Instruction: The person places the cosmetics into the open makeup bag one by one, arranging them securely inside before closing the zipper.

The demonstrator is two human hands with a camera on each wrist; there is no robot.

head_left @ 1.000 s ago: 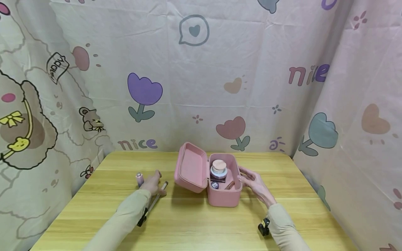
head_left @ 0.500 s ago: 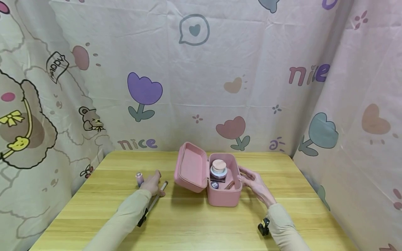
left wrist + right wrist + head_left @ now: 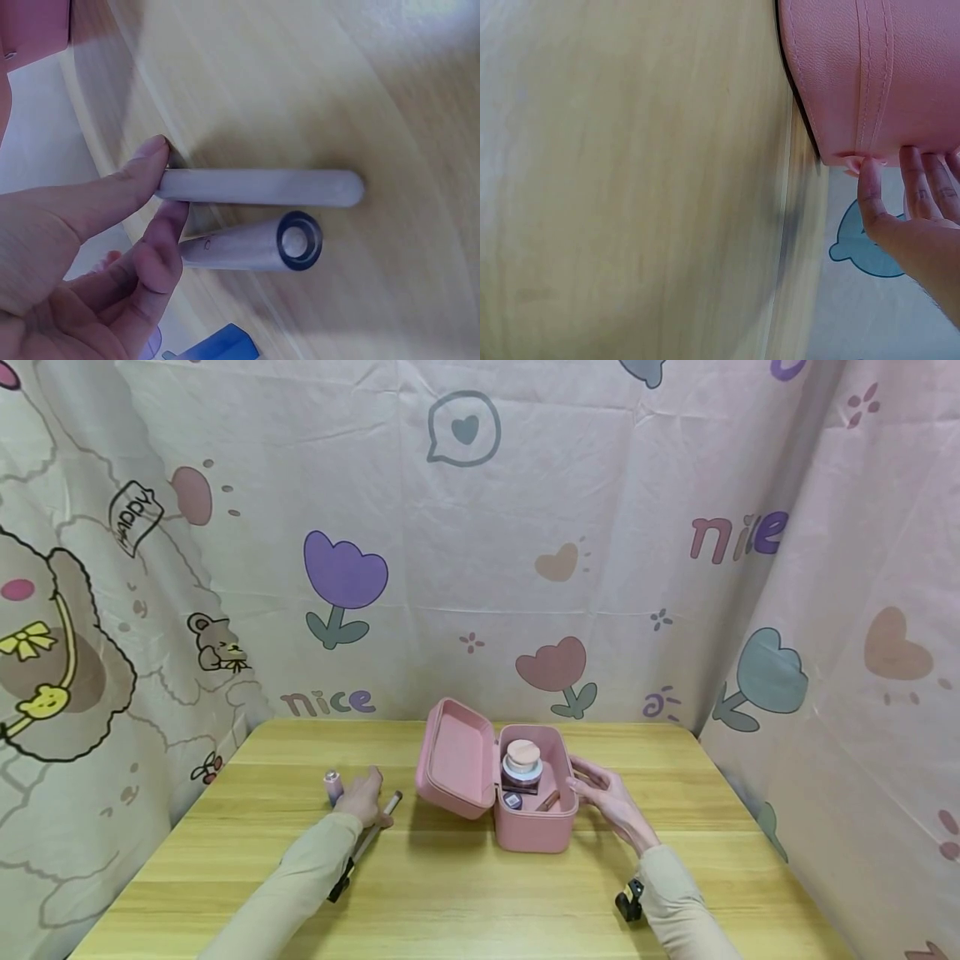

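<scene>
The step in hand looks like taking up the white stick (image 3: pixel 262 187), which is left of the pink case (image 3: pixel 534 833) on the surface (image 3: pixel 450 902); whether it touches the wood, I cannot tell. The left hand (image 3: pixel 360 799) pinches its far end between thumb and forefinger, while the right hand (image 3: pixel 611 802) rests loosely extended against the case's right wall, seemingly steadying it. The next move probably calls for raising the stick without knocking the silver tube (image 3: pixel 240 246) just beside it or the pink tube (image 3: pixel 333 785) left of the hand. The open lid (image 3: pixel 461 756) juts leftward, so any rightward path must go over or in front of its edge; the widest room lies on the near side.
</scene>
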